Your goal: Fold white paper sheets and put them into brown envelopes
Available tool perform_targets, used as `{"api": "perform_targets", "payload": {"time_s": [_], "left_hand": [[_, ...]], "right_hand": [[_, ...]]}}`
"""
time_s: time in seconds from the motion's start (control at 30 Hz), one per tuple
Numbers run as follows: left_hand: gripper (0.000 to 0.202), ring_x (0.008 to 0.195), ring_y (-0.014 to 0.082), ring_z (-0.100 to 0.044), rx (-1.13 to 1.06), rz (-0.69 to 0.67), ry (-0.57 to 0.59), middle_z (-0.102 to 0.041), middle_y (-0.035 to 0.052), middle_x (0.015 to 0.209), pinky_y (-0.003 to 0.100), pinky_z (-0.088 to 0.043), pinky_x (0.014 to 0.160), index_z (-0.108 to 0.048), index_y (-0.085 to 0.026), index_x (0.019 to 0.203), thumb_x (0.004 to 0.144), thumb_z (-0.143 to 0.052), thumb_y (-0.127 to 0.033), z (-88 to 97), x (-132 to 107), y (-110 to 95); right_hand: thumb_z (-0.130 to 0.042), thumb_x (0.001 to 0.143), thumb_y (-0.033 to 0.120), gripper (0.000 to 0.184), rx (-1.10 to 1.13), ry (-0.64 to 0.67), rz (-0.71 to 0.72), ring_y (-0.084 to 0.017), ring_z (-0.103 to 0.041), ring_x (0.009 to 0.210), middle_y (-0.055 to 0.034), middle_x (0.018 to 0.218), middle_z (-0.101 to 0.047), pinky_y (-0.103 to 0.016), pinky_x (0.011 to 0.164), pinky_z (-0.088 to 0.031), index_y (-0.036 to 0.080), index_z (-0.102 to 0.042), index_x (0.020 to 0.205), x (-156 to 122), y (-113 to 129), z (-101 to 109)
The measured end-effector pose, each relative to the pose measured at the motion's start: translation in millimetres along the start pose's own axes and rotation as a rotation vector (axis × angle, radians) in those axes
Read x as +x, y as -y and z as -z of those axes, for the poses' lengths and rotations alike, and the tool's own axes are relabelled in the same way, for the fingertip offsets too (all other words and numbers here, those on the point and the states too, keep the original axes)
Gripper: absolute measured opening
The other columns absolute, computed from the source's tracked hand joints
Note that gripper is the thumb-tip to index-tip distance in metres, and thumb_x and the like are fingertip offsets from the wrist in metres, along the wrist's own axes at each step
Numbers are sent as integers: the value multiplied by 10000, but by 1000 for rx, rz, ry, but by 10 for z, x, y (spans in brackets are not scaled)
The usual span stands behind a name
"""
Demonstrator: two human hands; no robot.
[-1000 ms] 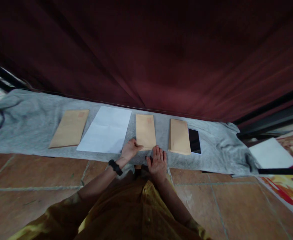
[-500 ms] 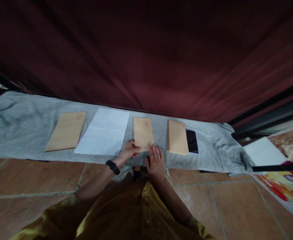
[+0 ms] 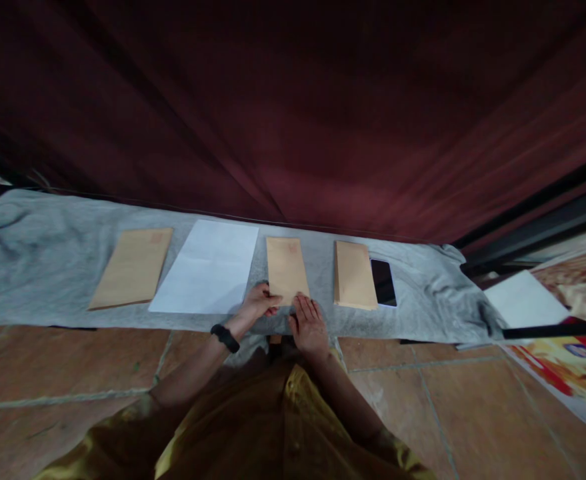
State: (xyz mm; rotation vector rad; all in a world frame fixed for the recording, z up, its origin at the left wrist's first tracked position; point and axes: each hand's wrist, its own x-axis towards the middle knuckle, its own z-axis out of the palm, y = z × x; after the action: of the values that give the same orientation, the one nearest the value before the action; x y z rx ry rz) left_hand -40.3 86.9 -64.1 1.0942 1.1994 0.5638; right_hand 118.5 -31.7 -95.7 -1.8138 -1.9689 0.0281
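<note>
Pinching near left corner of flat tan paper envelope (image 3: 287,268) with left hand (image 3: 259,302); pressing its near edge with open, flat right hand (image 3: 309,325). Underneath, grey cloth (image 3: 47,267) over terracotta floor tiles (image 3: 73,363); dark red curtain (image 3: 293,120) beyond. Envelope just ahead of both hands.

Dark maroon curtain (image 3: 323,120), terracotta tiled floor (image 3: 463,413), grey cloth (image 3: 43,253), dim light
</note>
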Motion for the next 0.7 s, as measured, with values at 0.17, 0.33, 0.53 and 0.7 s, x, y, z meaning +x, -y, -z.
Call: {"api": "perform_targets", "payload": {"time_s": [0.17,0.33,0.53,0.7], "left_hand": [[404,486,111,-591,-47,-2,23,-672,-18,624,215,-398,448,-612,-160,889,660,-853,-391,-31,-107,-86],[474,488,113,-583,-124,-14,33,-673,-15,642,223,-381,452,-614,-167,894,604,-871,-441,-124,-216,-141],[433,503,103,-598,-174,-22,56,-674,-13,652,210,-393,467,-611,-171,850,636,-869,-445,-202,-304,-202],[508,608,134,-673,-351,-17,80,-718,28,728,216,-487,537,-601,-182,901,713,-813,-605,-196,-363,-291]], "right_hand": [[-441,1020,197,531,11,-11,-4,-237,-401,1470,-150,1576,-464,-430,1190,-355,109,-418,1543,62,-4,80],[-438,1005,127,509,-41,-33,-23,-247,-457,1385,-118,1489,-547,-432,1181,-334,173,-485,1509,178,64,190],[-532,984,148,433,-70,-30,-43,-250,-585,1122,-101,1219,-662,-369,966,-460,256,-622,1393,277,79,287],[-512,973,117,392,38,-155,-97,-219,-616,998,-76,1097,-684,-335,916,-477,264,-712,1277,345,24,409]]}}
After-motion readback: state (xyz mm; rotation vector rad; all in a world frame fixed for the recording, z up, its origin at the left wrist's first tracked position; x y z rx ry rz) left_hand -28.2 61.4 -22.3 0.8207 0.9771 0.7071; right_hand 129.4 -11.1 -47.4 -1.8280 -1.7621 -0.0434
